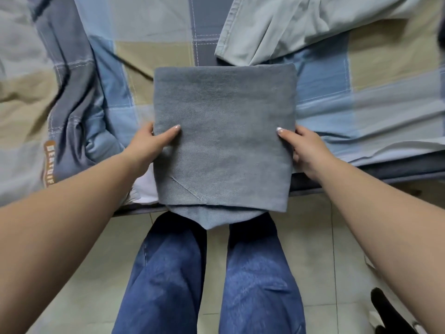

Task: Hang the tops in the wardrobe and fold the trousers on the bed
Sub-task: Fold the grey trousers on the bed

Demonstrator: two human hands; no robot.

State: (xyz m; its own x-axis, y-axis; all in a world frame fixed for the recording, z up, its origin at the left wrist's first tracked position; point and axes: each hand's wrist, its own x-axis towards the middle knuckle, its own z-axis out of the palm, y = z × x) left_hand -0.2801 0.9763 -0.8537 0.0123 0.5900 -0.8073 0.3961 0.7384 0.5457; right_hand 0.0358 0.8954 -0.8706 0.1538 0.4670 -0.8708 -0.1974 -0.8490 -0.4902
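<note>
Folded trousers (222, 138): I am holding a grey-blue pair, folded into a thick square, in front of me over the near edge of the bed; a lower layer is poking out in a point at the near edge, over my knees.
Left hand (147, 147): I am pinching the left edge of the folded trousers, thumb lying on top, the other fingers curling out of sight underneath.
Right hand (307, 150): I am gripping the right edge the same way, thumb pressing on top, fingers tucked under the fabric.
Bed (375, 63): it is wearing a checked cover in blue, beige and grey squares, rumpling on the left side.
Pale trousers (301, 27): a light grey-green pair is lying unfolded on the bed, just beyond the far right corner of the folded square.
My legs (209, 280): I am standing at the bed edge in dark blue jeans.
Floor (337, 256): pale tiles are showing beneath me.
</note>
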